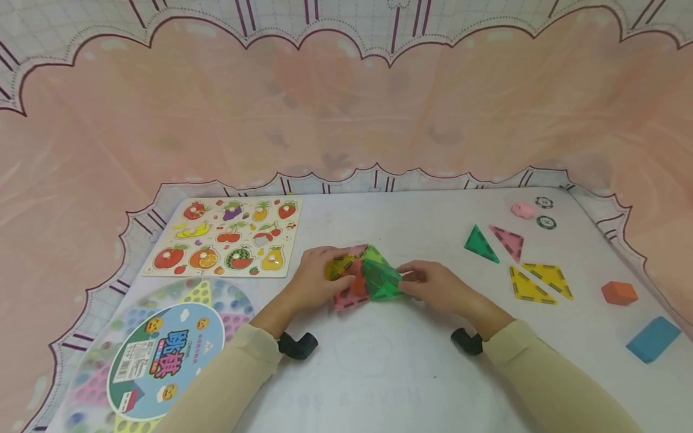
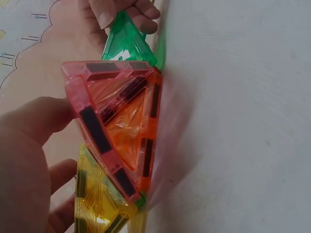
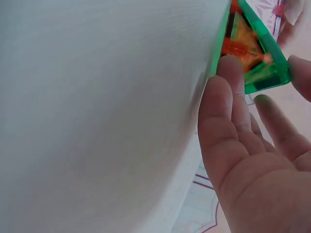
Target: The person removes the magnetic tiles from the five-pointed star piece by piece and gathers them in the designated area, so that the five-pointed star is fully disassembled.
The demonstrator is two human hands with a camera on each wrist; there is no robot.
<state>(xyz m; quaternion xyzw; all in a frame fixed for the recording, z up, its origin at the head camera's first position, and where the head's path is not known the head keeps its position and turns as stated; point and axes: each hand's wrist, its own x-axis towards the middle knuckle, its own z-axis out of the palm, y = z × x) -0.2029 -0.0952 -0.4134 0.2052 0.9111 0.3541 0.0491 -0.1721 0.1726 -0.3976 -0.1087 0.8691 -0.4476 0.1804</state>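
- White counter [image 1: 352, 219] before you
- Fruit board [image 1: 212, 243], far left corner
- Round game [image 1: 165, 361], your left edge
- Four triangular tiles [image 1: 525, 288], nearer right edge
- Pink figure [image 1: 522, 210], far right corner
- Orange block [image 1: 619, 293], blue block [image 1: 653, 340], right edge

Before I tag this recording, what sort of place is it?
Probably an indoor play corner, though home or classroom I can't tell: a fruit puzzle board, a round board game and translucent coloured tiles suggest it.

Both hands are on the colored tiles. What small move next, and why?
I'd probably nudge the green tile pinched by the right hand gently inward: the left hand, holding the yellow tile opposite, could brace, and whether the green edges are fully seated isn't clear from these views.
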